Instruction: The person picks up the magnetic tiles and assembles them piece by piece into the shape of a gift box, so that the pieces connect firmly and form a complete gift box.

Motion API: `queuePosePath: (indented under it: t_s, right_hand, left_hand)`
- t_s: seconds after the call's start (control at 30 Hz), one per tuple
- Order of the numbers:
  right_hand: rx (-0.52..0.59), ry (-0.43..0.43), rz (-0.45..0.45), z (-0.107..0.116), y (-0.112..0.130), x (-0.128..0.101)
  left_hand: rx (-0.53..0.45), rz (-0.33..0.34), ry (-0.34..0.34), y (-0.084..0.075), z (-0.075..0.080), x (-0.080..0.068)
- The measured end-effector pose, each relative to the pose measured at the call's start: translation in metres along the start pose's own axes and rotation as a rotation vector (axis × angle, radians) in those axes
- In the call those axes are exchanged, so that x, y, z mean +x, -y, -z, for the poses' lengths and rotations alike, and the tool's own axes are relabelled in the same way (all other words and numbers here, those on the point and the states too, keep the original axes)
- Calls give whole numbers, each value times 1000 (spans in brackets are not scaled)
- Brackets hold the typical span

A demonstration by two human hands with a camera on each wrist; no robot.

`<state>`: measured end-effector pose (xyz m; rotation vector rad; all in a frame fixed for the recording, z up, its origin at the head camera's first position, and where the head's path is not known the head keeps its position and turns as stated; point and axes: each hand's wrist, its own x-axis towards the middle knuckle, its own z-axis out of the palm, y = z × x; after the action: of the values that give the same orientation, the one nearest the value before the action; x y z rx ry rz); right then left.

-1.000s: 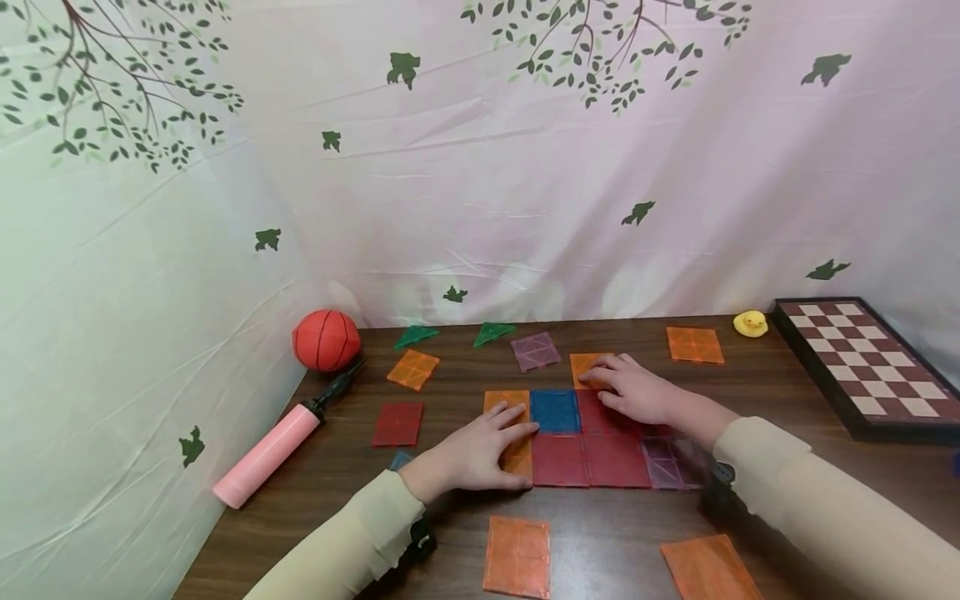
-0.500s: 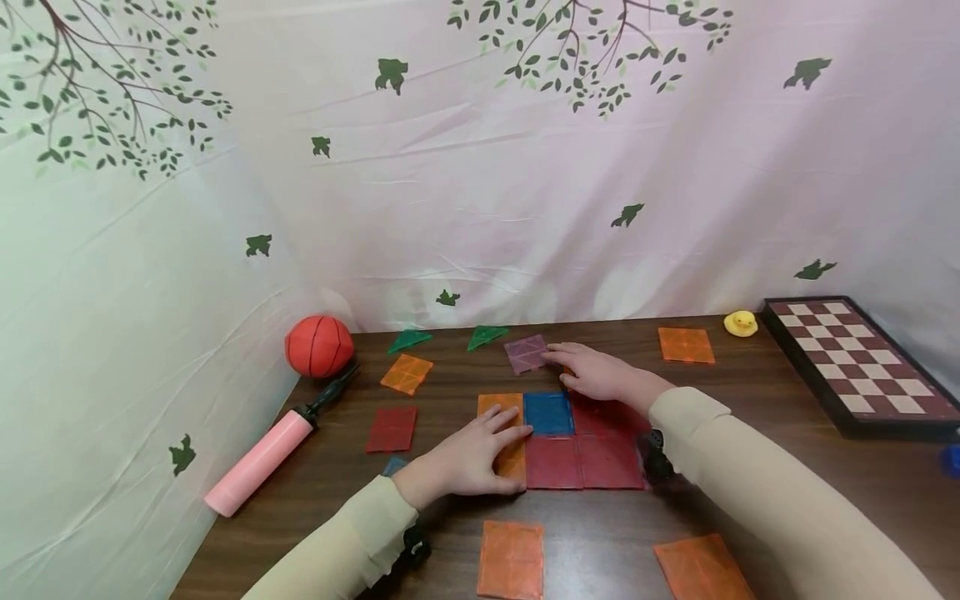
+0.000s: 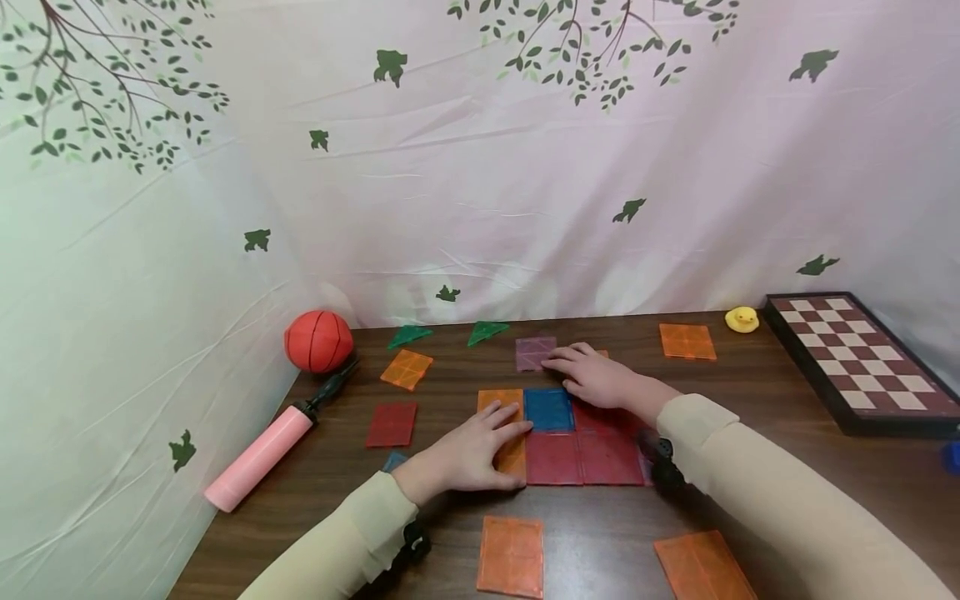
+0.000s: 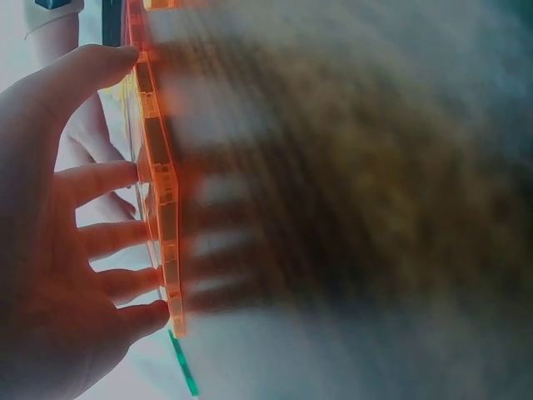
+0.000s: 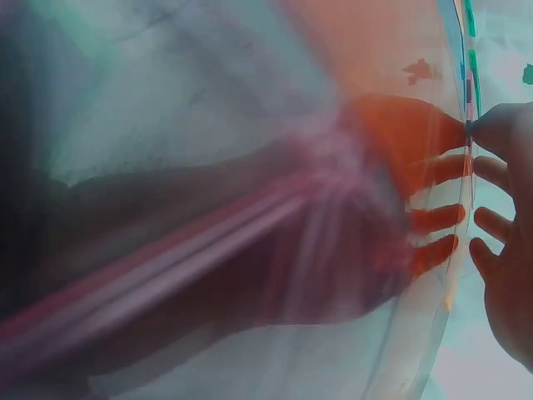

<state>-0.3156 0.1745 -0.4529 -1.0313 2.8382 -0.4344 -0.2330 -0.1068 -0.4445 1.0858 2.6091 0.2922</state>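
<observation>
A flat patch of square tiles lies mid-table: an orange tile [image 3: 501,402], a blue tile [image 3: 550,408] and red tiles [image 3: 583,458]. My left hand [image 3: 491,437] rests flat on the orange tile, fingers spread; in the left wrist view its fingers [image 4: 100,242] touch that orange tile [image 4: 158,208] edge-on. My right hand [image 3: 581,371] lies behind the blue tile with straight fingers touching a purple tile [image 3: 531,353]. It covers most of another orange tile. The right wrist view is blurred and shows fingertips [image 5: 491,221] against a translucent tile.
An orange ball [image 3: 318,340] and a pink pump [image 3: 258,457] lie at the left. A chessboard [image 3: 862,362] and a yellow duck [image 3: 742,319] are at the right. Loose tiles: green triangles [image 3: 409,336], orange squares [image 3: 687,341] [image 3: 512,556] [image 3: 701,567], a red square [image 3: 392,424].
My right hand has slid left and away from me, from the orange tile to the purple tile. The left hand has stayed on the orange tile.
</observation>
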Motion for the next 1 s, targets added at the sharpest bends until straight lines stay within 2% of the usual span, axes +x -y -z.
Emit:
queuePosePath:
  t_s: [0.33,0.5,0.87,1.0]
  right_hand:
    - [47,-34,68,-1,3,-19]
    - [72,-21,76,0,8,-27]
    - [31,5,86,1,15,-42]
    - [53,18,72,1,16,-51]
  left_hand:
    - [-6,9,-8,-1,0,-1]
    - [-12,16,-5,-2,1,-2]
    - [-10,18,-5,-3,1,-2]
    - [-13,18,-3,-3,1,-2]
